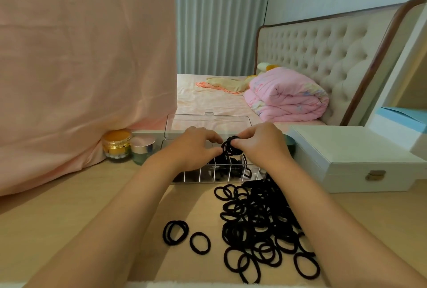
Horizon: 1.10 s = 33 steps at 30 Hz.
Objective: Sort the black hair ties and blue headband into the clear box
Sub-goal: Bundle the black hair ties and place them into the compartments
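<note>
Pale wooden tabletop (115,195) here, a pink cloth (80,56) hanging at the left, a white latched case (346,149) at the right, and a bed (208,100) beyond with a folded pink quilt (286,98). Over the divided clear box (208,176), lid up, the right hand (263,144) pinches a bundle of black hair ties (230,146) while the left hand (191,146) curls its fingertips onto the other side. More thin black loops sit in the compartments, and a big loose pile (261,225) sprawls just in front of the box.
</note>
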Available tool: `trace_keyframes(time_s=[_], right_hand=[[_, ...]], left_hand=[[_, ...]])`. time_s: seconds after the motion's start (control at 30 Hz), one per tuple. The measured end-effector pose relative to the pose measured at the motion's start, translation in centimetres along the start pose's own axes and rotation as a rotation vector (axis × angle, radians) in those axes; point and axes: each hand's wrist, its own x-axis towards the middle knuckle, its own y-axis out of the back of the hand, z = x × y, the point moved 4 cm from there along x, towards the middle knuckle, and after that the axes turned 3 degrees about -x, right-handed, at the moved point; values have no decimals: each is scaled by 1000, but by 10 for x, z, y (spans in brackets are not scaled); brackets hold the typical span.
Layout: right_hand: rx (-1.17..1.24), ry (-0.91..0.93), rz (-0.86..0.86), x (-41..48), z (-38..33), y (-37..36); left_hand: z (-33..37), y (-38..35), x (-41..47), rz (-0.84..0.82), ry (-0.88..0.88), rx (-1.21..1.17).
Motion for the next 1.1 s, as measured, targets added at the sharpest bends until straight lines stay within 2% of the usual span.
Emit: trace_keyframes(time_s=[0.2,0.33,0.4,0.5,0.6,0.73,0.83,0.97,1.1], right_hand=[[-351,39,40,-7,-8,-15],[-658,101,-126,-6,-9,-25],[-730,150,-220,-4,-10,-24],[-642,146,-361,1,-7,-15],[-345,81,-419,1,-4,-3],[-253,147,-341,-3,-4,9],[-185,219,-283,-9,-6,10],[-221,299,-298,-20,-5,4],[-500,446,-325,-30,-8,-9]], left_hand=[[3,-1,-4,9,-51,56],[7,-5,-4,63,-139,72],[8,-5,-4,109,-166,81],[7,-8,-2,121,-179,86],[10,-14,-1,80,-208,127],[13,-23,-1,-10,-208,263],[12,-19,-1,-23,-185,188],[8,-5,-1,59,-120,19],[7,3,-4,99,-95,20]])
